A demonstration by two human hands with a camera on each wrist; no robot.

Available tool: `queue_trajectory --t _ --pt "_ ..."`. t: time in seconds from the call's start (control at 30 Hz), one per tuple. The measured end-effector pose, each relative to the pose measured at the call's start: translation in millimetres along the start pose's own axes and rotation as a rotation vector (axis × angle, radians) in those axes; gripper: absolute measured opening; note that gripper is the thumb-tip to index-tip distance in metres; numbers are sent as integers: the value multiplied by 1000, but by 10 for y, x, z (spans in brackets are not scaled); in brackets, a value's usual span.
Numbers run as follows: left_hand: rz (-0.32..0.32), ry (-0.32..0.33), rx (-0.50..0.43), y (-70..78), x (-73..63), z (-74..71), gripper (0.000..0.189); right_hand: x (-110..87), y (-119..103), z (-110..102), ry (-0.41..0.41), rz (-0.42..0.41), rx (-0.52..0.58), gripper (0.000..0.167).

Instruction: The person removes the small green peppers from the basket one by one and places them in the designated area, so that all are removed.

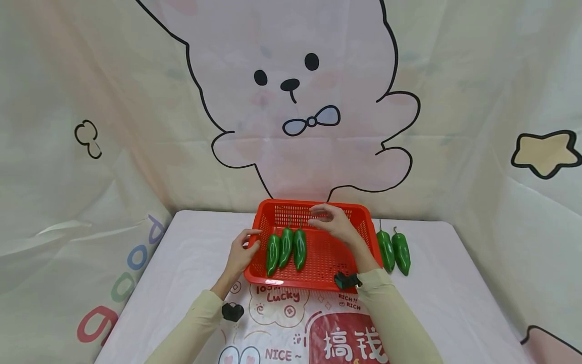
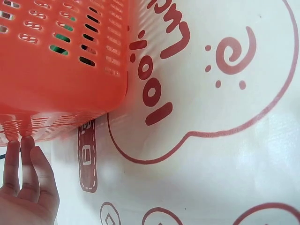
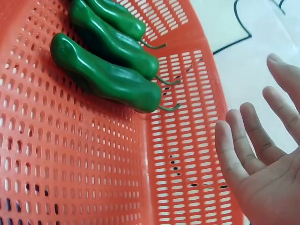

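Three green chili peppers (image 1: 286,246) lie side by side in the left half of a red plastic basket (image 1: 318,277). My left hand (image 1: 241,255) is at the basket's left side; in the left wrist view its fairly straight fingertips (image 2: 28,143) touch the outer wall. My right hand (image 1: 334,222) hovers over the back part of the basket, to the right of the peppers. Its fingers are spread and hold nothing, as the right wrist view shows, where the peppers (image 3: 105,77) have their thin stems toward the back wall.
Two more green peppers (image 1: 400,253) lie on the white table just right of the basket. A printed cloth (image 1: 277,316) with red lettering covers the table in front. A curtain with a cartoon bear (image 1: 291,146) hangs close behind the basket.
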State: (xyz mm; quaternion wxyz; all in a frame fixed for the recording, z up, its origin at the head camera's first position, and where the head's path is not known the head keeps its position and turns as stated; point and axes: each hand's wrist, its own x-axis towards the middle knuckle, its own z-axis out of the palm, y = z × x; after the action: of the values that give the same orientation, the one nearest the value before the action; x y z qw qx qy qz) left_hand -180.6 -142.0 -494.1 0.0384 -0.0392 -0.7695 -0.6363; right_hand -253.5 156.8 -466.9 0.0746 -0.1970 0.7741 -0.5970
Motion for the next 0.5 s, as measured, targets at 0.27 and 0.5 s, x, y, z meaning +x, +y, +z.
queue_trajectory --t 0.27,0.5 --pt "-10 3 6 -13 -6 -11 32 102 217 36 -47 16 -45 46" --pt "-8 -4 -4 -17 6 -13 32 169 363 105 -105 69 -2 50"
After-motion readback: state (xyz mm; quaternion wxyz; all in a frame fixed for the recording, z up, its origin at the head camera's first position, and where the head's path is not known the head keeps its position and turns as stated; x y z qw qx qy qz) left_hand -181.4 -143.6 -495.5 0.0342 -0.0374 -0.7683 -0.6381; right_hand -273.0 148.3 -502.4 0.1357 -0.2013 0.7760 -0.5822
